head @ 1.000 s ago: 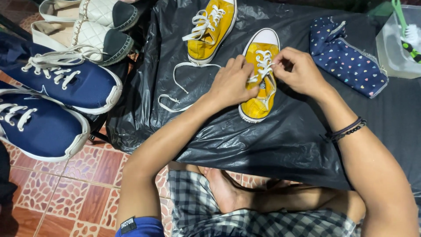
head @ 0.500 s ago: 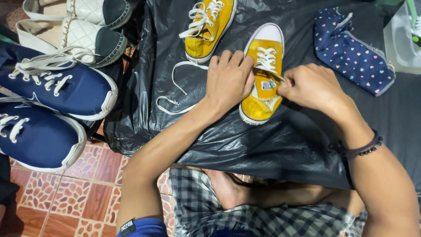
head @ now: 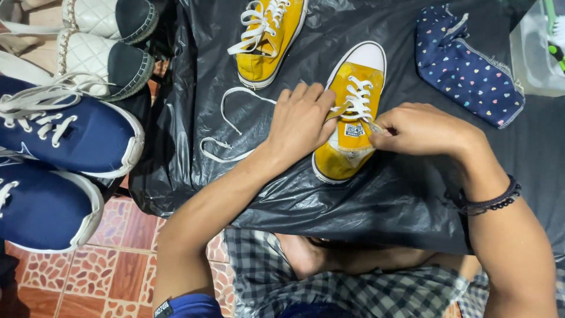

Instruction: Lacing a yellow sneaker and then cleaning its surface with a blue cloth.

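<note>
Yellow sneaker (head: 351, 115) lies on a black plastic sheet (head: 376, 206), long axis running up-frame, toe pointing away from the person and tilted slightly right. Compared with half a second earlier, the left hand (head: 300, 121) rests lower along its left side; the right hand (head: 421, 128) pinches the white lace (head: 359, 106) closed.

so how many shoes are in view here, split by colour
yellow sneakers: 2
navy blue sneakers: 2
white quilted slip-ons with dark toes: 2
total: 6 shoes
</note>
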